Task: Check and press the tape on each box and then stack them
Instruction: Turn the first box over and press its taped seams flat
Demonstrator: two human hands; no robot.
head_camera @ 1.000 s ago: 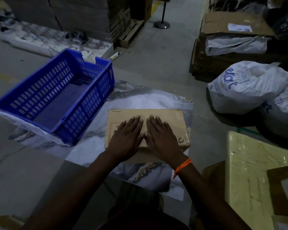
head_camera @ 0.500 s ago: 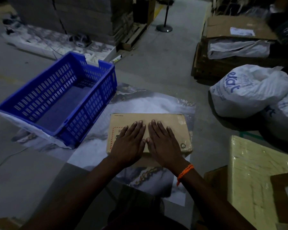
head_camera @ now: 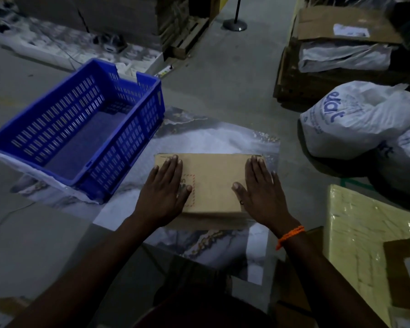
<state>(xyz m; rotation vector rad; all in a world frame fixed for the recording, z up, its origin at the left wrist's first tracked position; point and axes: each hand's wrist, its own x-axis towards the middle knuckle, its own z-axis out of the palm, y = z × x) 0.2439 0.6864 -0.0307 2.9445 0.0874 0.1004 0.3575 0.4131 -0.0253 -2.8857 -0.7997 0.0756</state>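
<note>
Head: box [head_camera: 213, 183] ends under flat hands [head_camera: 162, 195] [head_camera: 263, 196]

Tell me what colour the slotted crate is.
Blue; the crate shows best in the head view.

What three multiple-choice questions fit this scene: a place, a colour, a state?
1. The blue slotted plastic crate stands where from the flat brown cardboard box? A left; B right; C on it.
2. Colour of the thread band on the right wrist? A green; B orange; C white.
3. Hands on the box? A flat, apart; B curled round edges; C lifted off.
A, crate sits left; B, band is orange; A, left hand and right hand press with straight fingers.
</note>
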